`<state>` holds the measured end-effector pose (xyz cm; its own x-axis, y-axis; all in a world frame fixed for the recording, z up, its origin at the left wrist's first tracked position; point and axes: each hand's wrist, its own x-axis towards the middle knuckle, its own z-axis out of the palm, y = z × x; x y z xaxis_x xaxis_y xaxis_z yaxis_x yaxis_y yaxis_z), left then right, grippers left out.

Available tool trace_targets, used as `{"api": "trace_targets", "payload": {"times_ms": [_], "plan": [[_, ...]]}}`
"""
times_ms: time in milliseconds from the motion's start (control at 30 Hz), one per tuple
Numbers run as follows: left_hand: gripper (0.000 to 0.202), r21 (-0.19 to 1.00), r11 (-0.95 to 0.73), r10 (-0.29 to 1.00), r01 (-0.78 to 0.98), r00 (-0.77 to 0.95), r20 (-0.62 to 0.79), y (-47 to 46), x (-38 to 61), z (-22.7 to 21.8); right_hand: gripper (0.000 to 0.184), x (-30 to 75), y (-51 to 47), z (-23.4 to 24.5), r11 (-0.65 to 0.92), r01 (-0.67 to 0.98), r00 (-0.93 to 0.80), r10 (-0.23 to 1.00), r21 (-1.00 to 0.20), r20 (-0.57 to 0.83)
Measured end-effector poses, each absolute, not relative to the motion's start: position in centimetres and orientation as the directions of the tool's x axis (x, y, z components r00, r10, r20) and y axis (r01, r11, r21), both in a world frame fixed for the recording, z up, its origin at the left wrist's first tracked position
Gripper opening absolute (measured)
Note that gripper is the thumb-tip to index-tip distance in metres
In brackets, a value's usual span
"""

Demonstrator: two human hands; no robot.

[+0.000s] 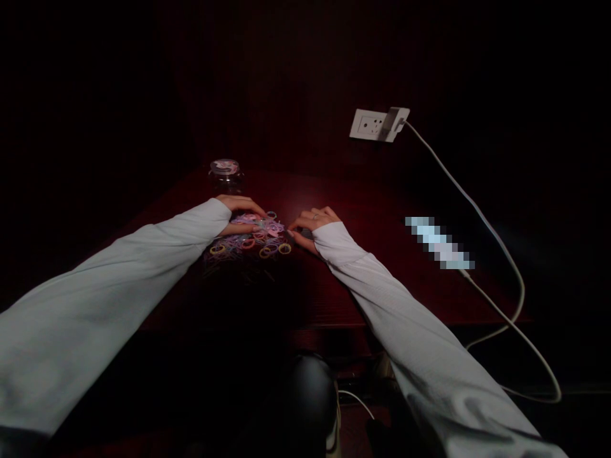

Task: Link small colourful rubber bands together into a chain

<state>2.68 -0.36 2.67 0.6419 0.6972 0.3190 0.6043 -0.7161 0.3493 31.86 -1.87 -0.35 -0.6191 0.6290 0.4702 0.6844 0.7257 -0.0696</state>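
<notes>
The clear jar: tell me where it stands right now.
In the head view, the clear jar stands left of centre on the dark red table, just beyond the left hand.

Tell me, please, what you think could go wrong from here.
The left hand and right hand are at a loose pile of colourful loops; a sweep might scatter some. Strays could be hard to spot on the dark table. The white cable looks slack near the right sleeve; a snag might tug the blurred item at its end.

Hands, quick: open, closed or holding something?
Left hand: at the colorful bands, grip cannot be told.
Right hand: beside them, grip cannot be told either.
</notes>
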Motion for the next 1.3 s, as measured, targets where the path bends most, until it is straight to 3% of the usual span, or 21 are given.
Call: {"api": "trace_targets", "payload": {"times_ms": [300, 567, 767, 933, 1300], "plan": [[0.037, 0.422, -0.646, 0.762, 0.636, 0.507, 0.403, -1.4, 3.2, 3.3, 0.024, 31.9, -1.1, -0.9, 0.777, 0.623, -0.671, 0.589, -0.089, 0.451], [0.042, 0.468, -0.603, 0.797, 0.646, 0.471, 0.377, -1.6, 3.3, 2.7, 0.016, 31.3, -1.8, -0.3, 0.761, 0.638, -0.666, 0.621, -0.115, 0.413], [0.054, 0.365, -0.684, 0.730, 0.632, 0.596, 0.336, -0.6, 2.8, 2.4, 0.017, 30.7, -1.7, -0.6, 0.773, 0.626, -0.682, 0.606, -0.100, 0.410], [0.068, 0.262, -0.645, 0.764, 0.718, 0.603, 0.230, 0.1, 2.5, 1.7, 0.017, 30.1, -1.1, -1.4, 0.748, 0.658, -0.658, 0.626, -0.083, 0.419], [0.048, 0.412, -0.570, 0.820, 0.710, 0.525, 0.230, -0.1, 2.4, 1.7, 0.023, 29.4, -1.7, -1.1, 0.723, 0.688, -0.634, 0.638, -0.057, 0.436]]}}
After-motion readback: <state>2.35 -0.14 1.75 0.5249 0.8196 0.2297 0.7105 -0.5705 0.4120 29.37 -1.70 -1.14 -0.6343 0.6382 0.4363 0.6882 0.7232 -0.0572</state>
